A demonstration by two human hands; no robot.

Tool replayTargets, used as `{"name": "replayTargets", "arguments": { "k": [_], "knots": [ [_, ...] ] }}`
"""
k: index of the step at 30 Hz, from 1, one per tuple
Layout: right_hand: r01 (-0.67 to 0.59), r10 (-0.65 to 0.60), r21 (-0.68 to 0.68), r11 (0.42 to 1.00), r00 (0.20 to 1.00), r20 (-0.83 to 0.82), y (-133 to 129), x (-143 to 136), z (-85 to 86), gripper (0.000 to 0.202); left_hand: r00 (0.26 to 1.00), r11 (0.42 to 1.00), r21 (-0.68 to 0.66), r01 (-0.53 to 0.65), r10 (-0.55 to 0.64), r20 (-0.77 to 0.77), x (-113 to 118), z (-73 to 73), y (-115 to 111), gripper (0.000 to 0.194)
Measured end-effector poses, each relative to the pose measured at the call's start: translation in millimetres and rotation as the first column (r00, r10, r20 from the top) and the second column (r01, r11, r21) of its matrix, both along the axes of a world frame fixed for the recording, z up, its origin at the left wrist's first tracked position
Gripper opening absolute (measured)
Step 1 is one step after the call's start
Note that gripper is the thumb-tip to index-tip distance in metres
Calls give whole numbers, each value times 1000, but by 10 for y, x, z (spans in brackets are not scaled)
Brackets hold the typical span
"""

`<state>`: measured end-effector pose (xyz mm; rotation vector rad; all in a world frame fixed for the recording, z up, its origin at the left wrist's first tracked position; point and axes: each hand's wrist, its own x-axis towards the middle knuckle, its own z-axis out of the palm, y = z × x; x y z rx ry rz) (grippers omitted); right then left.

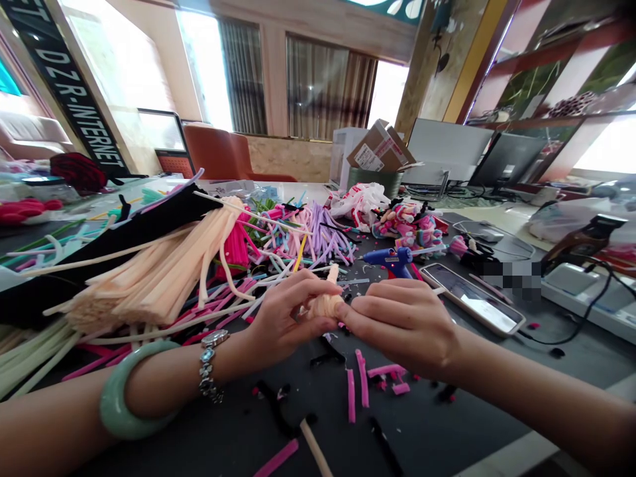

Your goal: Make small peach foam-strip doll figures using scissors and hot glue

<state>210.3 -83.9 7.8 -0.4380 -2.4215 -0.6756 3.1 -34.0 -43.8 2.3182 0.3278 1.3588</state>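
Note:
A peach piece of coiled pipe cleaner [325,306] sits between my two hands, with a short stub sticking up from it. My left hand [291,308] has its fingers and thumb closed round the piece. Against its right side press the closed fingers of my right hand [405,321]. Short pink pipe cleaner pieces [362,377] and black scraps lie on the dark table below my hands. Just beyond them rests a blue glue gun [390,258]. Left of my hands is a thick bundle of peach pipe cleaners [163,271].
Lilac and pink pipe cleaners [318,232] heap up at the back. A phone [472,298] lies on the right, near a power strip [571,285] with cords. Small multicoloured pipe cleaner figures [410,225] and a cardboard box [380,147] stand farther back.

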Motion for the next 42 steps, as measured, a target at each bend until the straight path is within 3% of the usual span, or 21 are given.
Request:
{"name": "replayTargets", "arguments": {
  "k": [10,15,22,30,38,42],
  "knots": [
    [7,-7,34,999,1000,9,18,-6,22,12,1000,999,-18,-28,28,-10,19,7,-18,24],
    [5,-9,85,996,999,37,17,-17,33,15,998,997,-44,-61,60,-22,6,-13,-11,40],
    [-26,9,256,966,998,67,-44,2,-8,14,995,984,173,-43,58,-82,2,86,-31,35],
    [-108,54,435,894,989,136,-105,41,-16,11,986,944,327,-35,86,-143,-25,63,-85,39],
    [-87,29,396,914,988,150,-233,62,-32,7,977,933,360,24,54,-205,-69,41,-164,37],
    [-139,70,388,911,980,186,-216,64,20,8,974,931,364,36,48,-219,-72,49,-185,40]
  ]
}}
